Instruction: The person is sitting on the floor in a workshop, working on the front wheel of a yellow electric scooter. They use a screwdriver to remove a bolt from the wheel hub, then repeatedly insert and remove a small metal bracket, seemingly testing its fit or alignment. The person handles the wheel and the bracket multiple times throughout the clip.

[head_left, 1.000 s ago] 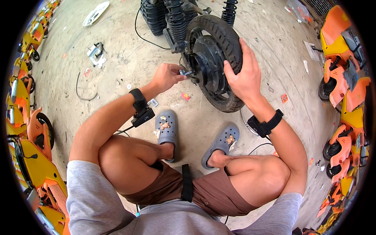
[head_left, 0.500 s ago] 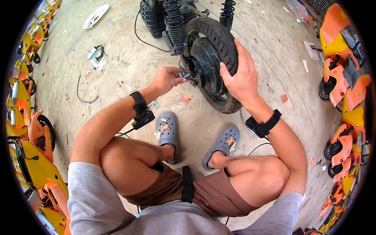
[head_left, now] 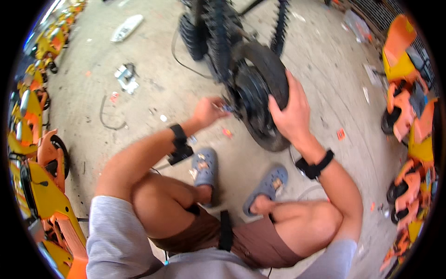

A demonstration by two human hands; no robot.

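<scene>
In front of me a scooter's wheel (head_left: 265, 60) with a black hub (head_left: 249, 93) stands tilted on the concrete. My right hand (head_left: 294, 114) grips the tyre's right side, thumb on the sidewall and fingers over the tread. At the left end of the axle, my left hand (head_left: 207, 113) pinches a small bluish piece (head_left: 227, 108). Blur hides its exact kind and how it sits on the axle. Above the hub, a black shock absorber (head_left: 217, 42) rises on the left, with another shock absorber (head_left: 280, 30) on the right.
Yellow and orange scooters (head_left: 46, 193) line the left side, with more scooters (head_left: 416, 125) at the right. Left on the floor lie a white panel (head_left: 127, 28), a metal bracket (head_left: 126, 80) and a bent black hose (head_left: 106, 120). My grey clogs (head_left: 205, 169) are below the wheel.
The whole view has shifted, so the wheel and my hands sit lower and slightly farther right in the picture, now blurred. Both hands keep their places on the axle end and the tyre.
</scene>
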